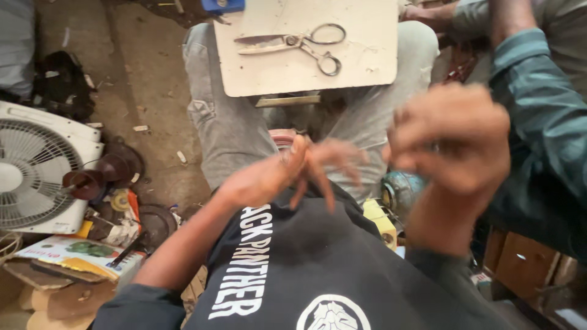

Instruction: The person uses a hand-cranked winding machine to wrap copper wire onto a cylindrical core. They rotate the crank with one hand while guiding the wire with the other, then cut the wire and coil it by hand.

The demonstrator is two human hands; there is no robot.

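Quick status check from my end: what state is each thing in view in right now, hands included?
Scissors: blades slightly apart, flat on the board.
Left hand: fingers spread, motion-blurred, holding nothing visible.
Right hand: fingers curled, blurred; what it grips cannot be told.
Fan: lying on the floor, blades not visibly spinning.

Bare dirt floor (pixel 131 73) open at ten o'clock, white fan (pixel 36 171) and spool clutter (pixel 107 174) blocking nine o'clock, scissors (pixel 296 44) on the board (pixel 367 61) at twelve, another person's green sleeve (pixel 544 128) crowding three o'clock.
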